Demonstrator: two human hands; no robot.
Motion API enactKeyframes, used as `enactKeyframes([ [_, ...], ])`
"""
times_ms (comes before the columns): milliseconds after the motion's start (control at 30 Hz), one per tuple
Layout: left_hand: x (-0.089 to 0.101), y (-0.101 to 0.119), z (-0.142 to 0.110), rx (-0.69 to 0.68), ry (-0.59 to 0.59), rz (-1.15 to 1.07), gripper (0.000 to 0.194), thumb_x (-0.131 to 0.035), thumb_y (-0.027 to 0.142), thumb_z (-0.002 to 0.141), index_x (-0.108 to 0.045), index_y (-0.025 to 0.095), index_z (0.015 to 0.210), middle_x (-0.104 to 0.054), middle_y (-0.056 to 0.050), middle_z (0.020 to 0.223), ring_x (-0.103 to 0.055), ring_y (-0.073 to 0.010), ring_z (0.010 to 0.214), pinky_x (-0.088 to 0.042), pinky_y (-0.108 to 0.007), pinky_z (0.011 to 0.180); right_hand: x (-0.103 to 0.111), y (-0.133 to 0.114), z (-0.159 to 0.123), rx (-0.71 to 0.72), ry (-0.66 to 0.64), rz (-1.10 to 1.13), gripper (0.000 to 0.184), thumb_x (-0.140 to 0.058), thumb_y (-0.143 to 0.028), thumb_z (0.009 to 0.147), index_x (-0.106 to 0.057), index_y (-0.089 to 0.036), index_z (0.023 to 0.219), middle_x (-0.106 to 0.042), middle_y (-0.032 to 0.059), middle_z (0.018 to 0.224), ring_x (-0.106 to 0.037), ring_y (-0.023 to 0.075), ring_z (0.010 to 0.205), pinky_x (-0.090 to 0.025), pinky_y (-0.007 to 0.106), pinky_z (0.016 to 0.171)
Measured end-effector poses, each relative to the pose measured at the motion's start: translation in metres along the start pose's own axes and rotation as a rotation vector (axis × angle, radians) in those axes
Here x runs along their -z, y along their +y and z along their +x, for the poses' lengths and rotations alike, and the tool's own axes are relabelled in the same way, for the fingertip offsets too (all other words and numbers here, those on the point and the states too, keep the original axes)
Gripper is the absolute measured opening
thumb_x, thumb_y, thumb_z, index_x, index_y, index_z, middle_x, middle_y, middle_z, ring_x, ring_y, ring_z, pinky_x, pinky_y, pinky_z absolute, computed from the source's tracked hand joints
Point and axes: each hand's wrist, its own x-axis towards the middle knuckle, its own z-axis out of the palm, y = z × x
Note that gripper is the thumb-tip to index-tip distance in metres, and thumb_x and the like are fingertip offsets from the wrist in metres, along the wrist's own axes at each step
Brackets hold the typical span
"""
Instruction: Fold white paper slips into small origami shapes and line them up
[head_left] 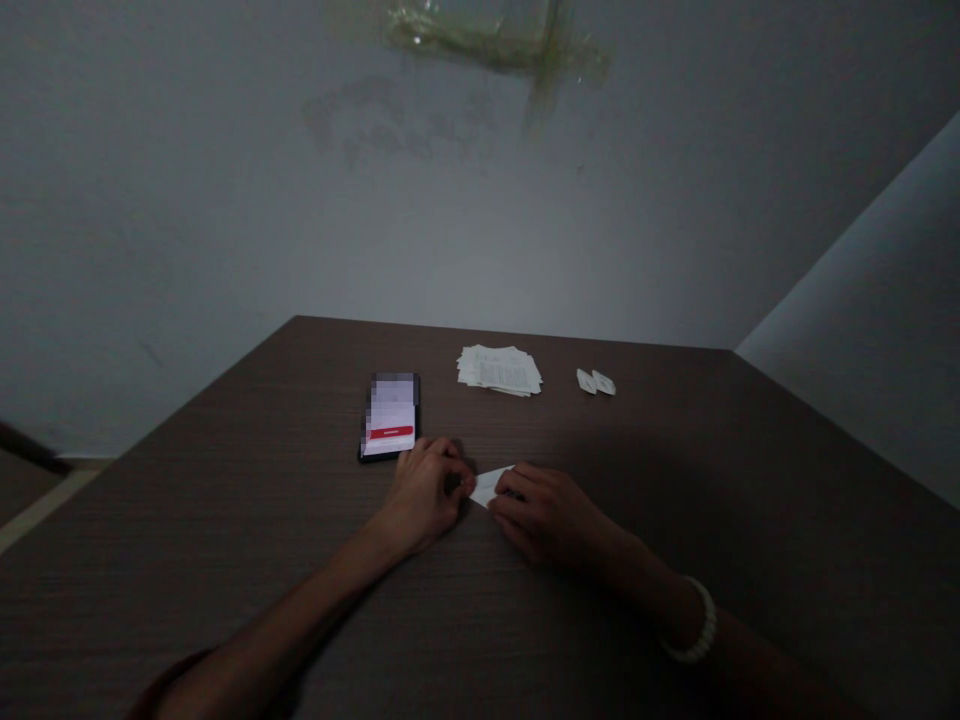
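A small piece of white paper [486,486], tapering to a point on its left, is held between my two hands just above or on the table. My left hand [429,490] pinches its left tip between thumb and forefinger. My right hand [544,510] is closed on its right side, with the fingers covering that part. Whether the paper is folded there I cannot tell. Beyond my left hand lies a phone [391,412] with its screen lit. A pale bracelet [701,630] circles my right wrist.
On the brown table [315,400], a loose stack of printed paper sheets [499,370] lies towards the back. Right of it are two small folded paper pieces [596,382]. A grey wall [480,230] with peeling tape [480,45] rises behind the table.
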Motion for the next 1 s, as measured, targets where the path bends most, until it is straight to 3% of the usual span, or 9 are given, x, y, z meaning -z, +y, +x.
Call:
enactKeyframes([
  [200, -0.001, -0.002, 0.000, 0.003, -0.003, -0.012, 0.016, -0.059, 0.012, 0.075, -0.072, 0.021, 0.075, -0.060, -0.005, 0.093, -0.050, -0.0257, 0.093, -0.036, -0.039, 0.080, 0.005, -0.002, 0.001, 0.017, -0.032, -0.011, 0.024, -0.045, -0.018, 0.092, -0.058, -0.022, 0.111, -0.059, 0.0060, 0.100, -0.050, 0.0194, 0.089, -0.040, 0.030, 0.070],
  [400, -0.003, -0.009, -0.002, -0.059, 0.013, -0.022, 0.018, -0.059, 0.008, 0.074, -0.071, 0.022, 0.077, -0.058, -0.005, 0.093, -0.050, -0.0253, 0.093, -0.039, -0.042, 0.082, 0.003, -0.001, -0.001, 0.013, -0.008, 0.025, 0.028, -0.049, -0.017, 0.089, -0.059, -0.023, 0.114, -0.057, 0.0077, 0.105, -0.050, 0.0195, 0.090, -0.040, 0.031, 0.073],
  [600, 0.017, -0.011, -0.008, -0.326, -0.066, 0.032, 0.026, -0.054, 0.008, 0.080, -0.069, 0.023, 0.095, -0.053, -0.006, 0.105, -0.049, -0.0237, 0.100, -0.041, -0.040, 0.087, 0.002, -0.002, -0.001, -0.021, 0.013, 0.048, 0.028, -0.053, -0.014, 0.086, -0.061, -0.023, 0.111, -0.057, 0.0086, 0.104, -0.051, 0.0203, 0.092, -0.040, 0.031, 0.073],
  [767, 0.025, -0.008, -0.008, -0.470, -0.155, 0.180, 0.029, -0.051, 0.008, 0.082, -0.070, 0.022, 0.099, -0.052, -0.008, 0.100, -0.048, -0.0239, 0.094, -0.040, -0.038, 0.080, 0.001, -0.003, -0.002, -0.053, 0.012, 0.026, 0.027, -0.055, -0.015, 0.084, -0.062, -0.022, 0.108, -0.057, 0.0085, 0.102, -0.050, 0.0207, 0.090, -0.038, 0.031, 0.071],
  [1000, 0.025, -0.010, -0.008, -0.447, -0.157, 0.212, 0.025, -0.051, 0.009, 0.080, -0.072, 0.021, 0.087, -0.053, -0.006, 0.090, -0.047, -0.0233, 0.090, -0.040, -0.037, 0.079, 0.001, -0.003, -0.002, -0.069, 0.013, 0.032, 0.028, -0.055, -0.015, 0.083, -0.062, -0.023, 0.109, -0.057, 0.0080, 0.100, -0.047, 0.0205, 0.089, -0.035, 0.031, 0.070],
])
